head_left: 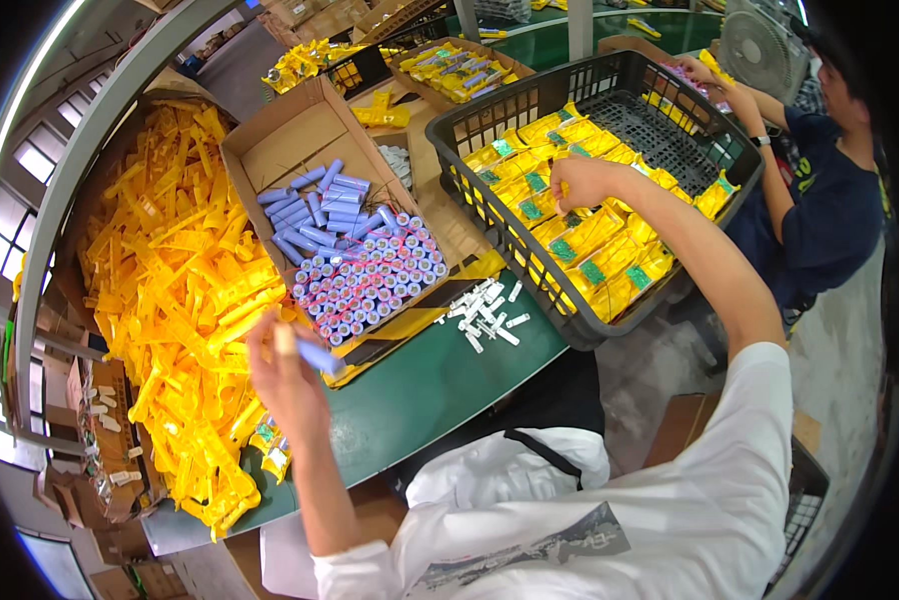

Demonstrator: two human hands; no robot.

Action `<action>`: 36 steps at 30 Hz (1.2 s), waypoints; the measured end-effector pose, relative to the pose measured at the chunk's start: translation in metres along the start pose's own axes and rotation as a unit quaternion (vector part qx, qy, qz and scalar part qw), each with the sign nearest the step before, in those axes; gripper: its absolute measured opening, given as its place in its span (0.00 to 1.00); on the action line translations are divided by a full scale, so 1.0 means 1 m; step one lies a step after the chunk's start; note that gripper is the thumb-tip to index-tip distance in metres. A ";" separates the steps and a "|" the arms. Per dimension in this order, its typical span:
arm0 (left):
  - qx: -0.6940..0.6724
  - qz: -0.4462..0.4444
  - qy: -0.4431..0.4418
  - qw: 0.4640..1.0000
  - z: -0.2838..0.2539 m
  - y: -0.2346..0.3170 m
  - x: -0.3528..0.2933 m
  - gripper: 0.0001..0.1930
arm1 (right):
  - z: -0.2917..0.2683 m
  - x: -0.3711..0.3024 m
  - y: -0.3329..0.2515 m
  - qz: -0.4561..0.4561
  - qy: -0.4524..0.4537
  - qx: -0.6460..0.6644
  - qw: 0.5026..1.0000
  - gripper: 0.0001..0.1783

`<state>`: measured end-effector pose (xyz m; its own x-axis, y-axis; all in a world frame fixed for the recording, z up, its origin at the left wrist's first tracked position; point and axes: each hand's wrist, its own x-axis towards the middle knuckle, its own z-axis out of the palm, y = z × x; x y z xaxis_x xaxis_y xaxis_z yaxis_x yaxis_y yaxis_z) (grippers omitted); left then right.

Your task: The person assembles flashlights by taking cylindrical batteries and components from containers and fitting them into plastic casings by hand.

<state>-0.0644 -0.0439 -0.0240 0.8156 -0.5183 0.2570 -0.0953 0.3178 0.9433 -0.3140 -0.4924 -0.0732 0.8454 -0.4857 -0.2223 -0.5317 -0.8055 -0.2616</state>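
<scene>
One smooth lavender-blue cylinder (pixel 320 357) is in the left hand (pixel 290 375), by the near left corner of the open brown cardboard box (pixel 295 125). Grip on that side looks like a pinch, thumb and fingers around one end with the other end poking out, though it's kinda blurry. Handling-wise I'd guess stiff, a bit heavy for its size and slightly slick with that smooth skin, so I'd hold it round the middle of the barrel and go easy on the ends, no dents or nicks. Loads more like it are in the box, some on their sides, plenty standing upright. Right hand (pixel 580 182) is over to the right of the box, bent down at the yellow-wrapped packs with green patches (pixel 587 232) in the black plastic crate (pixel 660 115); fingers are curled but I can't tell if they're pinching one. Those look softer outside, firm inside, so I'd take the long sides. Big heap of floppy yellow plastic sleeves (pixel 170 270) left of the box, too.
</scene>
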 end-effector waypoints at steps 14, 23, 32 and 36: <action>-0.099 -0.218 0.114 0.964 -0.077 -0.065 -0.173 0.13 | -0.066 -0.057 -0.024 -0.108 0.217 0.120 0.963 0.19; 0.050 -0.050 0.227 0.971 -0.099 -0.050 -0.156 0.08 | 0.079 -0.104 -0.294 -0.247 -0.004 0.266 0.932 0.11; 0.041 -0.014 0.119 0.992 -0.064 -0.048 -0.128 0.10 | 0.140 -0.053 -0.302 -0.332 0.039 0.205 0.920 0.24; 0.017 0.001 0.089 0.996 -0.027 -0.051 -0.119 0.11 | 0.137 -0.067 -0.295 -0.269 0.045 0.220 0.937 0.30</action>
<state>-0.1414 0.0235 -0.1089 0.9030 -0.3684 0.2210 -0.1139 0.2909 0.9500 -0.2214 -0.1755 -0.1098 0.9875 -0.0919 0.1283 0.0199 -0.7339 -0.6790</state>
